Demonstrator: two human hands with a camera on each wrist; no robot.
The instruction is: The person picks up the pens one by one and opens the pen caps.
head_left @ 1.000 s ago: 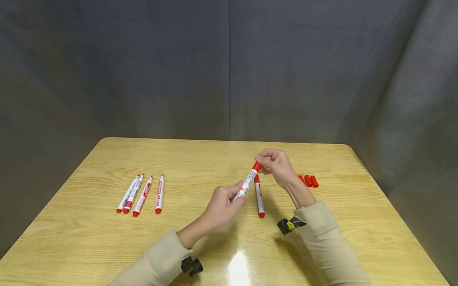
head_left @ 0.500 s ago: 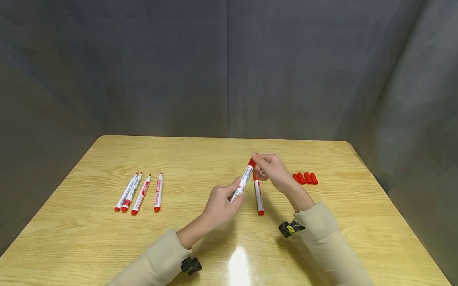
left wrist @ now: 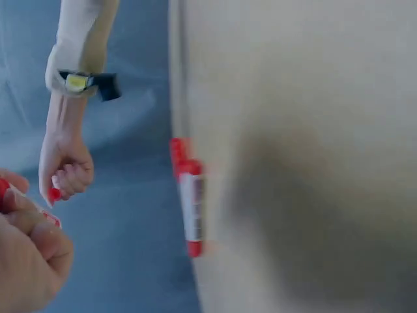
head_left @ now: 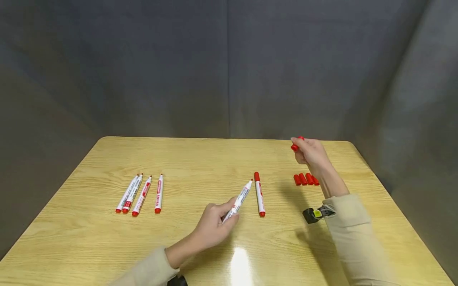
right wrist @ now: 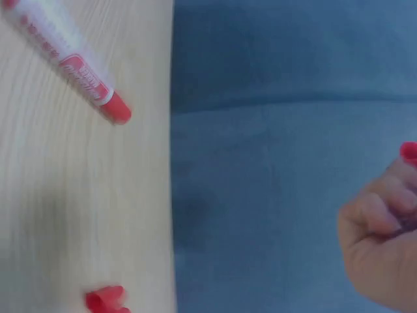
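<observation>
In the head view my left hand (head_left: 214, 224) grips an uncapped white marker (head_left: 240, 200) by its lower barrel, its red tip pointing up and away. My right hand (head_left: 313, 155) pinches a red marker cap (head_left: 295, 146) between thumb and fingers, raised above the far right of the table. A capped red-and-white marker (head_left: 260, 195) lies just right of the held one. Below the right hand several loose red caps (head_left: 303, 179) lie in a row, partly covered by the wrist. The right wrist view shows the held cap (right wrist: 408, 151) at its right edge.
Several uncapped markers (head_left: 143, 196) lie side by side on the left of the wooden table (head_left: 200, 159), tips pointing away. A dark grey curtain (head_left: 171, 71) hangs behind the table and along its sides.
The red cap has come off the marker in my left hand. My right hand has moved right and away with the cap; my left hand has drawn slightly back and lower with the marker.
</observation>
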